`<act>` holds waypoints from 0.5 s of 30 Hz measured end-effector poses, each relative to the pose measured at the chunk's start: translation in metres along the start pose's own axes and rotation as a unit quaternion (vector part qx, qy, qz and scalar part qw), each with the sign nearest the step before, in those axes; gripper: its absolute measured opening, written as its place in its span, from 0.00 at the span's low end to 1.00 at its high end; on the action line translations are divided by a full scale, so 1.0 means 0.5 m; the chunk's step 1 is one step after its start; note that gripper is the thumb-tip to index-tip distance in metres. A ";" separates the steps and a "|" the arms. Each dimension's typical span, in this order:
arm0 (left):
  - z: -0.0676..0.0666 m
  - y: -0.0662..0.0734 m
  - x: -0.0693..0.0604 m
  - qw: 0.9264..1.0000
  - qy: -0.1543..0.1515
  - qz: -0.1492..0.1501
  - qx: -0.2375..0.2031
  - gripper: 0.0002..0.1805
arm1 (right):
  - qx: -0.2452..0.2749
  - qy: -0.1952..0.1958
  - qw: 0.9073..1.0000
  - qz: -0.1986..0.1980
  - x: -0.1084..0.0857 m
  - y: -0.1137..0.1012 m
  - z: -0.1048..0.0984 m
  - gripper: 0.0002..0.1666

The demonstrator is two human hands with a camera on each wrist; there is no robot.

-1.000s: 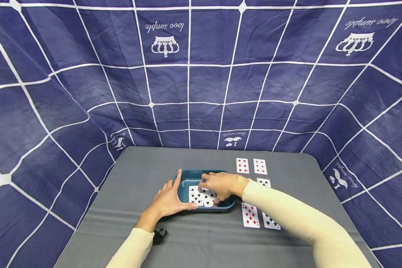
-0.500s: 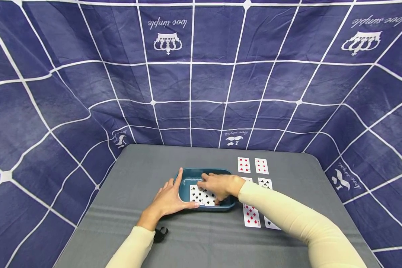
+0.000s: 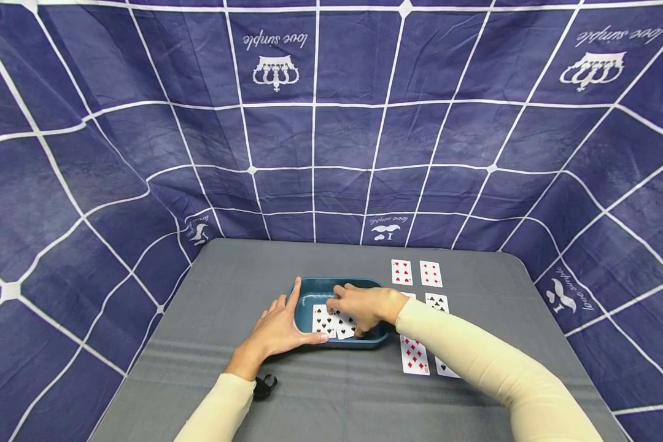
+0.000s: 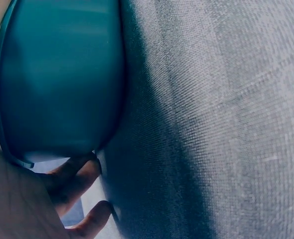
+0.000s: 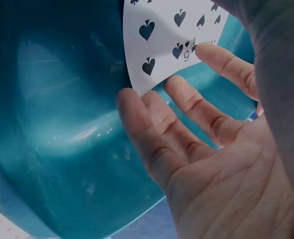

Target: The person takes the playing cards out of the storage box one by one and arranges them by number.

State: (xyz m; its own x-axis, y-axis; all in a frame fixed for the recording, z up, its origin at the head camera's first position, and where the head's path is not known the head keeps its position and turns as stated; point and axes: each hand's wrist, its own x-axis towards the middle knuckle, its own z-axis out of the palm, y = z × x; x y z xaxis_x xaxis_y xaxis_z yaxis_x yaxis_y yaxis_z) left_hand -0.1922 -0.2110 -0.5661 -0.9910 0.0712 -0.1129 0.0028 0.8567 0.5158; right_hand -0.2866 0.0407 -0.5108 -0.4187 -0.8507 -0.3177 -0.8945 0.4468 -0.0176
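A teal tray (image 3: 359, 345) lies on the grey table with playing cards in it. My left hand (image 3: 273, 331) spans the tray's left end, its thumb on the near rim and its index finger along the far corner. In the left wrist view, other fingers touch the outside of the tray's wall (image 4: 62, 74). Inside, a spade card (image 3: 321, 324) lies at the left, partly under or beside another spade card (image 3: 345, 328). Over that second card, my right hand (image 3: 366, 307) curls its fingers and holds its edges. In the right wrist view, fingertips meet the bowed card (image 5: 159, 45); the thumb is hidden.
Right of the tray lie a six of hearts (image 3: 401, 272), a six of diamonds (image 3: 431, 274), a club card (image 3: 437, 302), a diamond card (image 3: 415, 357) and a spade card (image 3: 446, 368). The right sleeve (image 3: 475, 350) covers parts of some. Blue gridded cloth (image 3: 342, 141) surrounds the table.
Both hands stay almost where they were at the tray. The right-hand card in the tray turns slightly under my right fingers. The whole view shifts a little.
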 end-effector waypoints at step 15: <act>0.000 0.003 0.002 1.000 0.006 0.003 0.014 0.91 | -0.002 0.039 0.999 -0.018 -0.017 0.021 -0.002 0.46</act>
State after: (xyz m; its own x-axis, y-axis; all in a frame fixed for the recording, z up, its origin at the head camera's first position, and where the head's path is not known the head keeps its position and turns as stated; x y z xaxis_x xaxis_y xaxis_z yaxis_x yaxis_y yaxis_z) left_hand -0.1934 -0.2096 -0.5657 -0.9926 0.0697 -0.0998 0.0115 0.8698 0.4932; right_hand -0.2928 0.0524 -0.5075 -0.3971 -0.8855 -0.2415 -0.9096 0.4147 -0.0248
